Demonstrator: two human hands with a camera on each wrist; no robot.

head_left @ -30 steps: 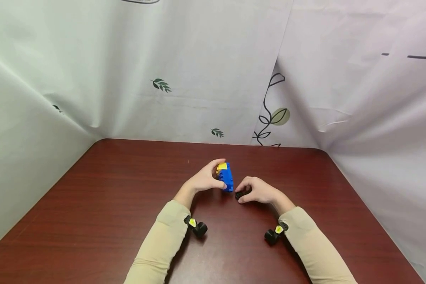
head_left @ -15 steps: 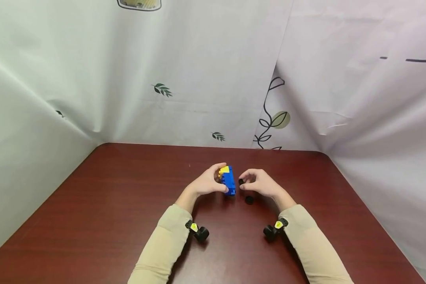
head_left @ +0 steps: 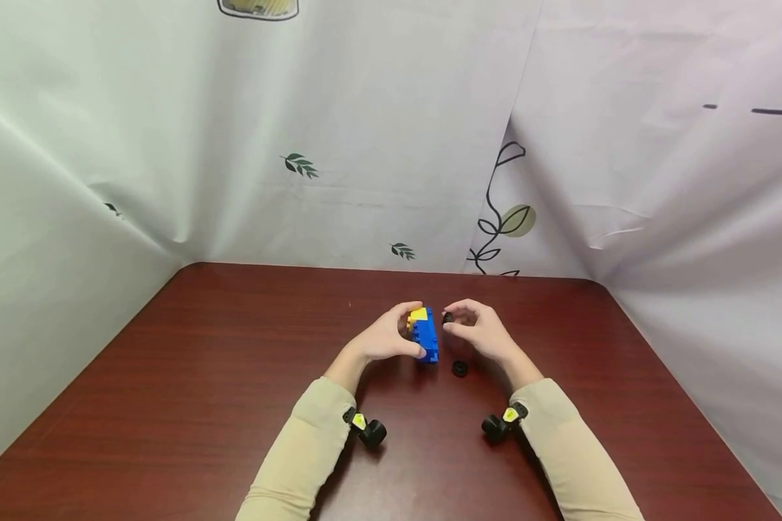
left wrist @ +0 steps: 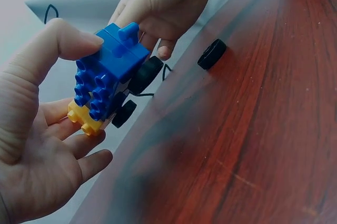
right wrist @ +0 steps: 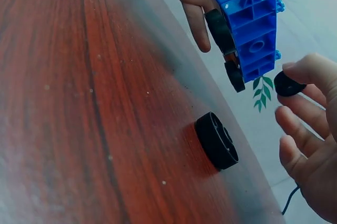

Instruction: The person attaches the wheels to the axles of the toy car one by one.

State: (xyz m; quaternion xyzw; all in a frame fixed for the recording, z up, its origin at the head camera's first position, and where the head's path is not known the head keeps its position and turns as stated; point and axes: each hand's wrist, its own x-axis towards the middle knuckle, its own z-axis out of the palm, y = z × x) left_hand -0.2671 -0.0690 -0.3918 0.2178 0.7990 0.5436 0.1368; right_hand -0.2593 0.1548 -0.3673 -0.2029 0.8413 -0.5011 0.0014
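Note:
My left hand (head_left: 384,339) grips a toy car (head_left: 426,336) built of blue and yellow blocks, thumb on its blue end and fingers at the yellow end. In the left wrist view the car is tilted on its side, and two black wheels (left wrist: 146,75) sit along one side of it. Its ribbed blue underside (right wrist: 253,37) faces my right hand in the right wrist view; the side towards that hand shows bare blue axle stubs (right wrist: 279,6). Between thumb and forefinger my right hand (head_left: 485,334) pinches a small black wheel (right wrist: 288,84), just apart from the car.
A larger black wheel (head_left: 459,369) stands or lies on the reddish-brown table (head_left: 234,376), below my right hand. White cloth with leaf prints (head_left: 365,145) hangs behind the table and at both sides. Each sleeve carries a small black wrist camera (head_left: 371,433).
My right hand has lifted the small wheel off the table and moved it away from me, beside the car, leaving the larger wheel behind. The car has shifted slightly right in my left hand.

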